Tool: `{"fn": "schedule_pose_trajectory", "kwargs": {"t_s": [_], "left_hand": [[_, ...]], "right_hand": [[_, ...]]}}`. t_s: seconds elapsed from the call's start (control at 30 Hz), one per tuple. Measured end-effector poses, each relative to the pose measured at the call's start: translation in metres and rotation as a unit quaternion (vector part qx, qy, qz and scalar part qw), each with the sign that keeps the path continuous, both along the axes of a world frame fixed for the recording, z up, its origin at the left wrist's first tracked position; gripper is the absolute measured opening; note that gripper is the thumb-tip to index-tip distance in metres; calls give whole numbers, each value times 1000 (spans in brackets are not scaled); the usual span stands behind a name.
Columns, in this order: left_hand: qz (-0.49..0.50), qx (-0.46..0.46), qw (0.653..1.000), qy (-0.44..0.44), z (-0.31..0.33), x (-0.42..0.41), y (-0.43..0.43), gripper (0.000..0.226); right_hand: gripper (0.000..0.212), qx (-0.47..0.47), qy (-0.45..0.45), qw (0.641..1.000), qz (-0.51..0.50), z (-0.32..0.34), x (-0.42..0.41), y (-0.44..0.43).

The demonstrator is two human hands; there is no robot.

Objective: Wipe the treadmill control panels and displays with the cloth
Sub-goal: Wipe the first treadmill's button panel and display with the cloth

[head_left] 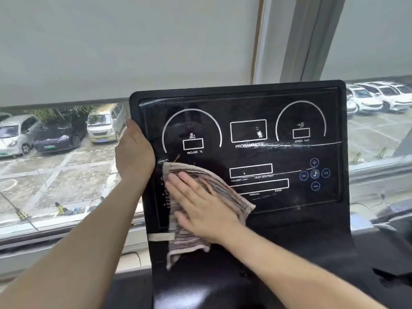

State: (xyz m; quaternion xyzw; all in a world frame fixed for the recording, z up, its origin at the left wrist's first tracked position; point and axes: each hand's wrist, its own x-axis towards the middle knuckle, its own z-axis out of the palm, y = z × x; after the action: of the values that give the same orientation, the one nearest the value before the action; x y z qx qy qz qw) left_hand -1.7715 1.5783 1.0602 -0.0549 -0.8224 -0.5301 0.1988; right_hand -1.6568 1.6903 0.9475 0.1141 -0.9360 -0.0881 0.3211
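Observation:
The black treadmill control panel [256,152] stands upright before me, with white dial arcs, display boxes and round buttons at its right. A striped grey-brown cloth [223,186] lies flat against the panel's lower left area. My right hand [200,206] presses on the cloth with fingers spread flat, pointing up and left. My left hand [133,152] grips the panel's left edge, thumb side toward me. Part of the panel's printed text is hidden under the cloth.
Behind the panel is a wide window with a lowered blind [124,45] and a grey window frame post [312,36]. Parked cars [60,134] show outside. The dark treadmill console base [334,264] extends below and to the right.

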Motion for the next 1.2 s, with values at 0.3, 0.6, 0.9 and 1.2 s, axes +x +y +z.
{"fn": "schedule_pose_trajectory", "kwargs": {"t_s": [0.3,0.6,0.9,1.2], "left_hand": [[12,-44,998,30,1,-1,1,45],[-2,-119,991,55,1,-4,-8,54],[-11,-92,990,104,-24,31,5,45],[-146,-365,879,271,-79,100,64,57]], "right_hand": [[68,-242,163,905,-308,107,-28,91],[63,-35,6,999,2,18,1,34],[64,-237,134,915,-298,81,7,131],[59,-40,3,999,28,7,38,111]]}}
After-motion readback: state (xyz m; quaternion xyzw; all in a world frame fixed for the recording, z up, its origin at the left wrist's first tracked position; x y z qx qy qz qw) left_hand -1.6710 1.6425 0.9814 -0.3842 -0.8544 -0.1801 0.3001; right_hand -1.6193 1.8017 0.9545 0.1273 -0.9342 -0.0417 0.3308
